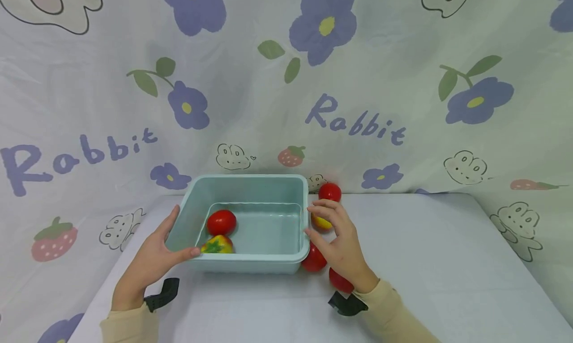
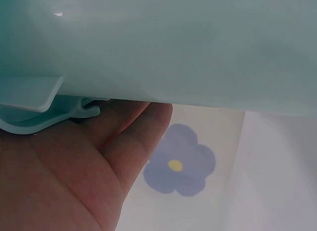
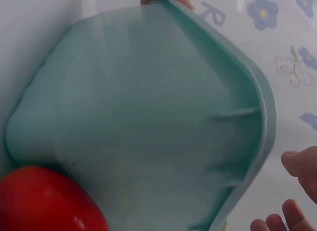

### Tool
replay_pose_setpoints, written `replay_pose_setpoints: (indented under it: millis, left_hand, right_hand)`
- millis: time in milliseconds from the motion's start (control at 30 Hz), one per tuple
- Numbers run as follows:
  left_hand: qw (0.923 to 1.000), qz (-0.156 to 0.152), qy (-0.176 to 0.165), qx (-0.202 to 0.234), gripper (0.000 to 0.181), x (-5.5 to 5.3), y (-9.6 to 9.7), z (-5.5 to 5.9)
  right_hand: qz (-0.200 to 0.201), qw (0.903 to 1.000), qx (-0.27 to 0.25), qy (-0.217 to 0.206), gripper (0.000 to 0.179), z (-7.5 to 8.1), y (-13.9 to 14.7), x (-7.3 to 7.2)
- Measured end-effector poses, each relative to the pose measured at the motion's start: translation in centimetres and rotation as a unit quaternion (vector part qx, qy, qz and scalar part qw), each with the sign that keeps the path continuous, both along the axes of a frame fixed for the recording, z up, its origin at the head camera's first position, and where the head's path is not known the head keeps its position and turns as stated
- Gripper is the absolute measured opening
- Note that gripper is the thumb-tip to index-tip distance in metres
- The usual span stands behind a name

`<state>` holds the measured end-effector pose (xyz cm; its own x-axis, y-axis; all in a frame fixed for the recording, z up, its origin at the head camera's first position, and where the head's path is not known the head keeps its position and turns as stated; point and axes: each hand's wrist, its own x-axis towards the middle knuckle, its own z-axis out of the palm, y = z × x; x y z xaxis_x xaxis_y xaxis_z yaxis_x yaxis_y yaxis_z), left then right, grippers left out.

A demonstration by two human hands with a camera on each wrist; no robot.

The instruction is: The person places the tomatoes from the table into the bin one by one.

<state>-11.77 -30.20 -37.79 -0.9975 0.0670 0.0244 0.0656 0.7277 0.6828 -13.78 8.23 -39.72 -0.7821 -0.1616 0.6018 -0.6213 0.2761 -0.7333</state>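
Observation:
A light blue-green plastic bin (image 1: pixel 264 257) stands on the table, holding a red tomato-like fruit (image 1: pixel 221 222) and a yellow-red fruit with green markings (image 1: pixel 218 244). My left hand (image 1: pixel 154 256) grips the bin's left end, thumb over the front rim and fingers along the outer side; the left wrist view shows those fingers (image 2: pixel 141 142) under the rim. Beside the right rim is my right hand (image 1: pixel 342 241), fingers bent and spread from the thumb, holding nothing. In the right wrist view its thumb (image 3: pixel 299 164) is apart from the rim.
Right of the bin lie several fruits: a red one (image 1: pixel 330 191) at the back, a yellow one (image 1: pixel 321 223) partly behind my right hand, a red one (image 1: pixel 314 260) close to the bin's corner and another red one (image 1: pixel 340 280) by my wrist. A printed curtain (image 1: pixel 250 99) hangs behind the table.

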Motion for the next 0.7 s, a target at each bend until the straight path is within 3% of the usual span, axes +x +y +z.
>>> replay_pose_setpoints:
  millis: [167, 367, 600, 700]
  left_hand:
    - [1.0, 0.002, -0.001, 0.001, 0.106, -0.1, 0.0, -0.1]
    - [1.0, 0.002, -0.004, 0.001, 0.106, -0.1, 0.0, -0.2]
    - [1.0, 0.004, -0.006, 0.002, 0.106, 0.0, 0.1, 0.0]
    - [1.0, 0.003, -0.007, 0.002, 0.106, 0.0, 0.1, 0.1]
  right_hand:
    - [-0.024, 0.9997, -0.004, -0.008, 0.044, 0.3, 0.7, -0.5]
    - [-0.029, 0.9989, -0.006, -0.038, 0.042, 2.5, 1.2, -0.2]
    - [-0.024, 0.9986, -0.013, -0.046, 0.044, 0.6, 2.5, -2.0]
    - [-0.027, 0.9986, -0.01, -0.045, 0.044, 1.5, 2.7, -1.7]
